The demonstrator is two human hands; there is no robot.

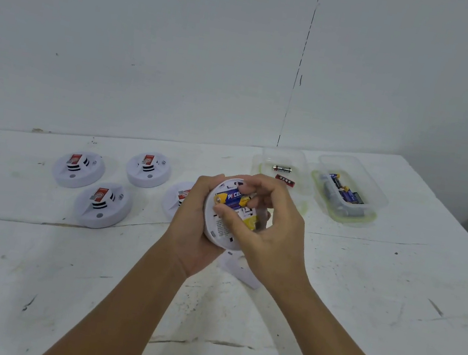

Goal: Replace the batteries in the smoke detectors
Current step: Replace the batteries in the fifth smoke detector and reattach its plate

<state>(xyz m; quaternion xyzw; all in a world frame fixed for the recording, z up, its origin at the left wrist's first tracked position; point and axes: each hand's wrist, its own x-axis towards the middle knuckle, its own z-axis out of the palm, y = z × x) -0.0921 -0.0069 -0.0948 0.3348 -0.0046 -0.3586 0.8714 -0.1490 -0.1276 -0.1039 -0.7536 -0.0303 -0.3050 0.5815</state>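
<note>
Head view: your left hand [193, 226] cradles the smoke detector [223, 225], back up, while your right hand [265, 225] pinches the blue-yellow battery [231, 199] in its bay. Beyond your right hand, one tub [376, 200] holds batteries; the smaller tub [262, 163] holds two.

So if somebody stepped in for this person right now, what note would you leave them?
Left hand holds an opened detector, back side up. Right hand pinches a blue and yellow battery at its compartment; not clearly seated.
Four more detectors wait on the table, the nearest partly hidden. A white cover lies under the hands.
Left tub holds two batteries, right tub holds several.
Left: seat battery, close cover, do the others.
</note>
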